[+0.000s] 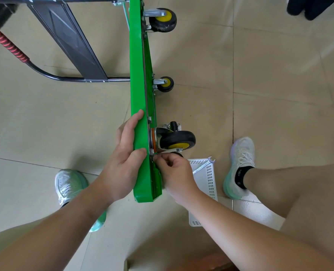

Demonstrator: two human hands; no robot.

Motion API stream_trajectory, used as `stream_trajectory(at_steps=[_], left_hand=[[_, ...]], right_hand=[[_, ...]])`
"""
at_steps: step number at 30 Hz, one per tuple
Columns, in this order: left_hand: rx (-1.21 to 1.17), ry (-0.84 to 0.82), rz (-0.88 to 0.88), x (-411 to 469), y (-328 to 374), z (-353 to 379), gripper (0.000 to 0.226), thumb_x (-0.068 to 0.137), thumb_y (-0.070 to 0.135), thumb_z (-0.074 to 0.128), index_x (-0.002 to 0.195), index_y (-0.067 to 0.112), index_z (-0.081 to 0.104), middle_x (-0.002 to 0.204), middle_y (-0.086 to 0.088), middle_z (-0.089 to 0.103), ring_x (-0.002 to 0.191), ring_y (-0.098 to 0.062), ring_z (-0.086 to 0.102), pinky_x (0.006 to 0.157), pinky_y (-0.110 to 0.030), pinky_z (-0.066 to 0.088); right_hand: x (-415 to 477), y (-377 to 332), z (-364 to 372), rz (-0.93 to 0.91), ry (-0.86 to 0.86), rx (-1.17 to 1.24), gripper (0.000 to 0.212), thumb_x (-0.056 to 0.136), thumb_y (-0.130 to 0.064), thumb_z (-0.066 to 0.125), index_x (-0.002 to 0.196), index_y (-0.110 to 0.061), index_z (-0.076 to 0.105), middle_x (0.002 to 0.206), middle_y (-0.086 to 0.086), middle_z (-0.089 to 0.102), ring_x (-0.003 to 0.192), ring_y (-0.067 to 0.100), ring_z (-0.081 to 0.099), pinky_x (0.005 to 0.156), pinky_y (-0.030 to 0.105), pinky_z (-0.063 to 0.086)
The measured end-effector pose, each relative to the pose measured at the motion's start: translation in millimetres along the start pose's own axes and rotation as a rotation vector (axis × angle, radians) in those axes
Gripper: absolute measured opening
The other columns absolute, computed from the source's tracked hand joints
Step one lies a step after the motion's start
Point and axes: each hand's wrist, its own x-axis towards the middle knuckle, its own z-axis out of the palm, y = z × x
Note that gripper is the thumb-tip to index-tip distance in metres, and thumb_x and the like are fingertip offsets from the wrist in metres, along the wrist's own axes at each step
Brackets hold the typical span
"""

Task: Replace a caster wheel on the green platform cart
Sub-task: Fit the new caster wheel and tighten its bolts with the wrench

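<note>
the left hand [127, 155] is clamped round the near end of the green platform cart [140, 75], which stands on its long edge on the tiled floor [260, 75]; the deck face under the palm is out of sight. the right hand [175, 173] has its fingers curled, with the tips pinched on a small fastener [152, 153] at the mounting plate of the caster wheel [177, 140], mostly covered by them. hand and forearm hide part of a white basket [209, 173] with a wrench [203, 165] across it. farther off, a middle caster [165, 84] and a far caster [163, 19] jut right. the black handle [44, 74] is cut off at the frame's edge.
</note>
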Motion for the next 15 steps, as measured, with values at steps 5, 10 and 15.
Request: stream_trajectory(at_steps=[5,10,15], left_hand=[[0.008,0.0,0.001,0.2,1.7,0.6,0.076,0.085,0.014,0.039,0.154,0.041,0.021,0.153,0.01,0.031,0.138,0.011,0.03,0.108,-0.003,0.023],[0.017,0.001,0.005,0.8,2.5,0.5,0.076,0.085,0.013,0.039,0.153,0.041,0.021,0.152,0.011,0.031,0.135,0.016,0.031,0.104,-0.001,0.022],[0.01,0.0,0.004,0.7,1.9,0.1,0.076,0.085,0.014,0.039,0.153,0.042,0.021,0.153,0.009,0.031,0.134,0.016,0.032,0.104,-0.001,0.024]], right_hand=[[-4.9,1.5,-1.5,-0.054,0.022,-0.122,0.028,0.096,-0.037,0.065,0.083,-0.013,0.072,0.077,0.005,0.073,0.071,0.014,0.067,0.068,0.034,0.053],[-1.7,3.0,-0.1,-0.019,0.028,0.024,0.007,0.092,-0.021,0.071,0.093,-0.016,0.075,0.087,0.004,0.077,0.086,0.023,0.072,0.085,0.042,0.06],[-2.8,1.6,-2.4,-0.029,0.023,-0.069,0.025,0.094,-0.034,0.07,0.08,-0.014,0.073,0.074,0.001,0.073,0.068,0.01,0.066,0.065,0.028,0.053]])
